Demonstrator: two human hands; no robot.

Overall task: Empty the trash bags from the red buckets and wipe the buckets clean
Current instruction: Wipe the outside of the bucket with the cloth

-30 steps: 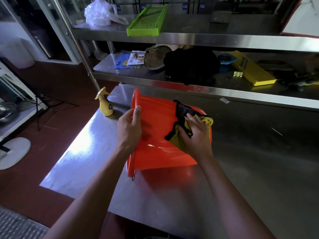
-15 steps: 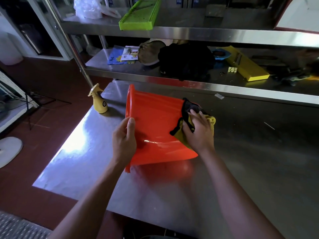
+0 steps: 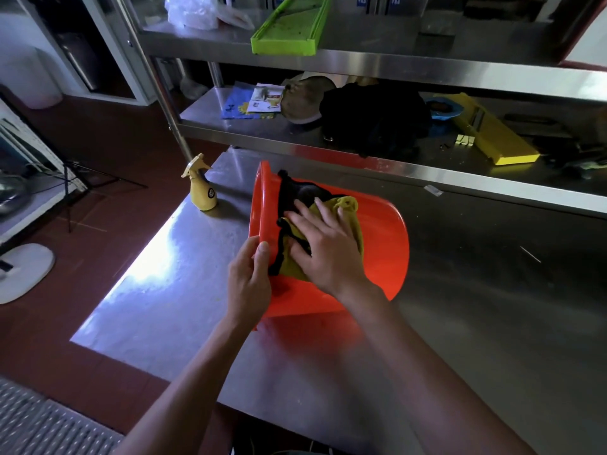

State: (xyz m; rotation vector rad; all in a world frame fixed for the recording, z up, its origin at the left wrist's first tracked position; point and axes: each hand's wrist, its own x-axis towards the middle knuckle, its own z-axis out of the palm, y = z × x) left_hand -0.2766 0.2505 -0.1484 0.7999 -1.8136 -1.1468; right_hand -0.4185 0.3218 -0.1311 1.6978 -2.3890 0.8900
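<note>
A red bucket [image 3: 384, 238] lies on its side on the steel table [image 3: 476, 307], its rim turned to the left. My left hand [image 3: 249, 284] grips that rim at its near side, thumb on the outer wall. My right hand [image 3: 325, 247] lies flat with spread fingers on a yellow cloth with a black edge [image 3: 348, 208], pressing it against the bucket's outer wall near the rim. Part of the cloth is hidden under my palm.
A yellow spray bottle [image 3: 202, 188] stands at the table's far left corner. Behind the table a steel shelf rack [image 3: 394, 165] holds a black bundle [image 3: 374, 116], a yellow slicer [image 3: 489, 133], papers, a green tray [image 3: 289, 27] and a white plastic bag [image 3: 193, 11]. Red floor lies left.
My right hand has slid the cloth leftward along the bucket wall, from near the base toward the rim. My left hand stays gripping the rim.
</note>
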